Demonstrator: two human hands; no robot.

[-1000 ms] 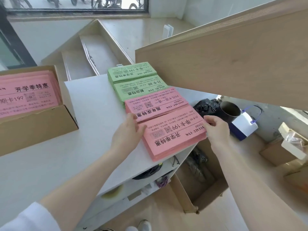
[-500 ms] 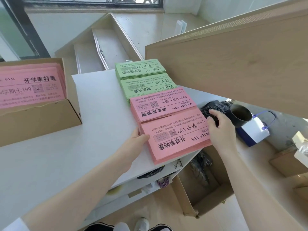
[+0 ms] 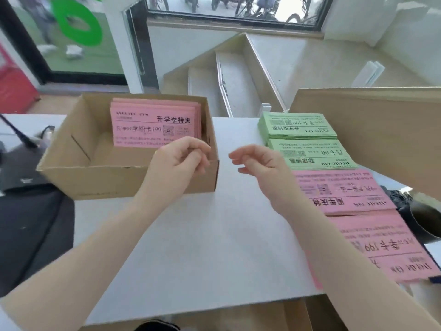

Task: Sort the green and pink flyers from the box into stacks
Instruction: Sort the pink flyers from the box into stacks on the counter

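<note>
A cardboard box [image 3: 133,180] stands on the white table, with a pile of pink flyers [image 3: 152,123] leaning in its far right part. Along the table's right side lie four stacks in a row: two green stacks [image 3: 296,127] [image 3: 312,155] farthest away, then two pink stacks [image 3: 343,192] [image 3: 386,247] nearer me. My left hand [image 3: 181,161] hovers over the box's near right corner, fingers loosely curled, holding nothing. My right hand [image 3: 257,163] hangs above the bare table between the box and the green stacks, fingers relaxed and empty.
A large wooden panel [image 3: 372,130] rises at the right behind the stacks. A dark cup [image 3: 424,218] and black bag sit past the table's right edge. A black bag or device [image 3: 21,173] lies at the left. White tabletop [image 3: 214,235] stretches between my arms.
Both hands have left the nearest pink stack and swung left toward the box. The view has turned left, bringing the box to the centre.
</note>
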